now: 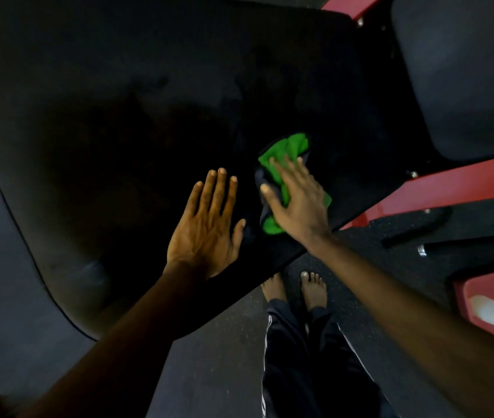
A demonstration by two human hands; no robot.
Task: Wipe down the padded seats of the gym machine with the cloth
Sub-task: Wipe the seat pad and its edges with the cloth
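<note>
**Wiping the seat pad, cloth under right hand**

Nearest me: bare feet on the rubber floor, close to the seat pad's front edge. I judge that keeps the reach short. Left hand lies flat on the pad, fingers straight and together, thumb out, holding nothing. It reads as a brace for body weight. Just beside it, the right hand presses the green cloth onto the same pad near the front edge, fingers spread and mostly straight, no pinch. Flat pressure suits wiping. The cloth is bunched and pokes out past fingertips and palm. Further back sits a second pad on the red frame, well apart from the cloth. I'd call that one not yet done.
</note>
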